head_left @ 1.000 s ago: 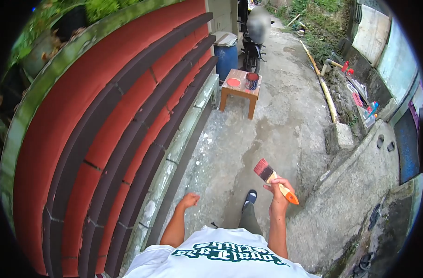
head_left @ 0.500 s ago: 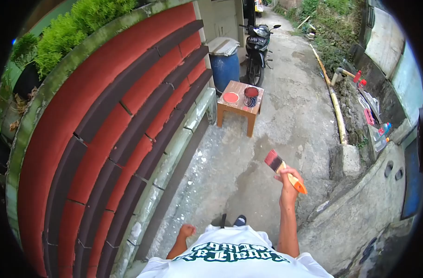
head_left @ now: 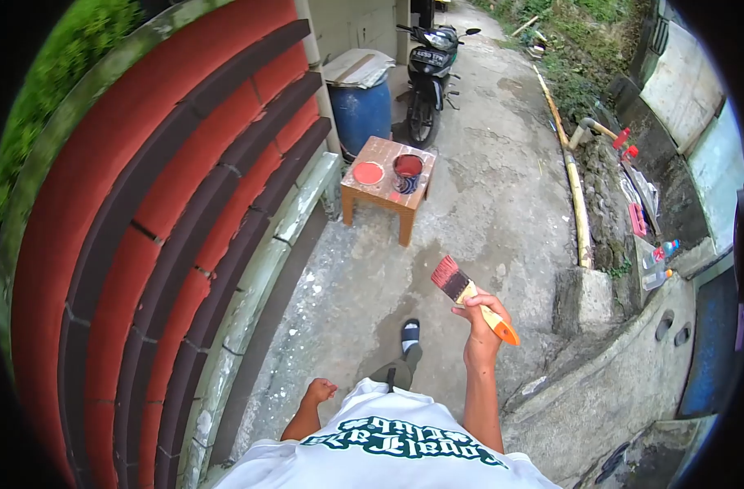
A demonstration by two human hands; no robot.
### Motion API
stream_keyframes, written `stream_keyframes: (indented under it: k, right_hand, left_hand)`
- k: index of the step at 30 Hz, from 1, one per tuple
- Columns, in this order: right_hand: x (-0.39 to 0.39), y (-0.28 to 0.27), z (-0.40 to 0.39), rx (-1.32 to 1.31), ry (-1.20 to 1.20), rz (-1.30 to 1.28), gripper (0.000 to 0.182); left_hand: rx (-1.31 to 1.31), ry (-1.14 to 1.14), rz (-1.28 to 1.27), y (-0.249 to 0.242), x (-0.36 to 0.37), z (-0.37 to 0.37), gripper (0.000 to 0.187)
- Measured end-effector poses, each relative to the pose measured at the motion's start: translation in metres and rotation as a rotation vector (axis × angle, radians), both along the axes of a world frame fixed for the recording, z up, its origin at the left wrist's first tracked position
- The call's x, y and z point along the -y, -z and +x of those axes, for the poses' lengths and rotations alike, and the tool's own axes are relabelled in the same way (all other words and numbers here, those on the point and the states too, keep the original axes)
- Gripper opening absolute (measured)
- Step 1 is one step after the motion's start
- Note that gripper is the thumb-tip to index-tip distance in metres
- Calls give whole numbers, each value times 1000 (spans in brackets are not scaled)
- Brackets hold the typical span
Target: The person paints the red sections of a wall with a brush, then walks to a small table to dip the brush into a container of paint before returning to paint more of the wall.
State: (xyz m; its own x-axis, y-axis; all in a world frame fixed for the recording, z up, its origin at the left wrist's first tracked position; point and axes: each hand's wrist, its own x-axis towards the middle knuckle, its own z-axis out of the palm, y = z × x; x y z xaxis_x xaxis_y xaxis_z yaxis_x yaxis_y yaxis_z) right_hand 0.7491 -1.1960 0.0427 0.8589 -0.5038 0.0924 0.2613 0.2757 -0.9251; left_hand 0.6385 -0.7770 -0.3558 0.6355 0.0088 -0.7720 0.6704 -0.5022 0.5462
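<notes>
My right hand [head_left: 479, 319] grips a paintbrush [head_left: 463, 287] by its wooden, orange-ended handle. The brush points up and to the left, its bristles coated red at the tip and dark near the handle. Low by my side, my left hand [head_left: 321, 389] has its fingers curled in, with nothing visible in them. Ahead stands a small wooden table [head_left: 374, 192] bearing an open paint can [head_left: 407, 174] of red paint and a round, red-coated lid [head_left: 368, 173]. To the left runs a curved wall [head_left: 184, 204] with red panels and dark brown raised bands.
A blue barrel [head_left: 361, 116] with a covered top and a parked motorbike [head_left: 427, 77] stand beyond the table. A bamboo pole [head_left: 578, 204] lies along the right side, near plastic bottles [head_left: 657, 279] and a concrete block [head_left: 584, 300]. My sandalled foot [head_left: 410, 332] is on the concrete path.
My view has moved forward, so the table and can look closer and further left. One foot has stepped out ahead. The brush stays in my right hand.
</notes>
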Motion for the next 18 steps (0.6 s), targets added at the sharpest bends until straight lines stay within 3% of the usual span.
stream_keyframes:
  k: [6,7,10,12,18]
  right_hand:
    - [80,-10,87,-66,59,-133,6]
    - [92,-13,102,-72,61,-157,6]
    - [123,-17,148,-69,78,-199,6]
    - [136,-13,181,-69,113,-200,6]
    - [167,-3,278,-86,77,-201,8]
  left_hand:
    - [-23,200,94,47,72,143,41]
    - [68,205,58,45,89,169,43]
    - [277,247,30,22,152,270,45]
    - [358,324,44,-23,190,327,38]
    - [381,46,-263,-64,238,422,31]
